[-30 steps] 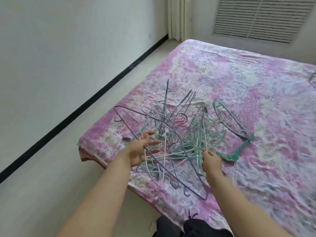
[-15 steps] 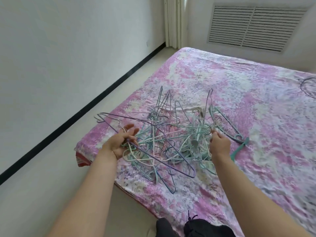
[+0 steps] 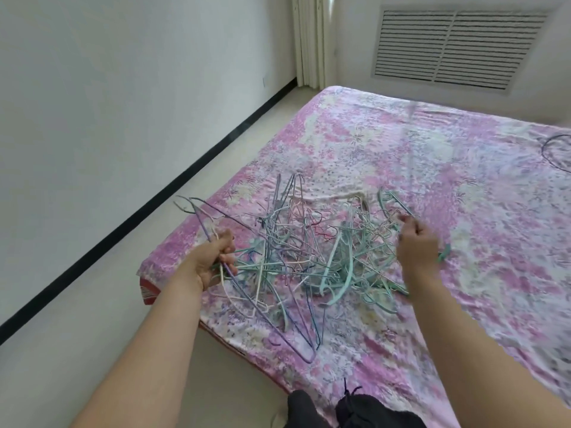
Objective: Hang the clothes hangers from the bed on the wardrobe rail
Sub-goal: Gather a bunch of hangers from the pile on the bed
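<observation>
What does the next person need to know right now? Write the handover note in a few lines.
Left hand: grips a few wire hangers, the purple hanger among them, at the pile's left edge.
Right hand: fingers curled on hangers at the pile's right side; blurred, so the exact grip is unclear.
Hanger pile: tangled, on the pink floral bed near its corner.
Done: nothing hung; no wardrobe rail in view.
Left: untangle, carry, hang all.

Bright, even daylight; soft shadows; slight motion blur; wide-angle bending at edges.
</observation>
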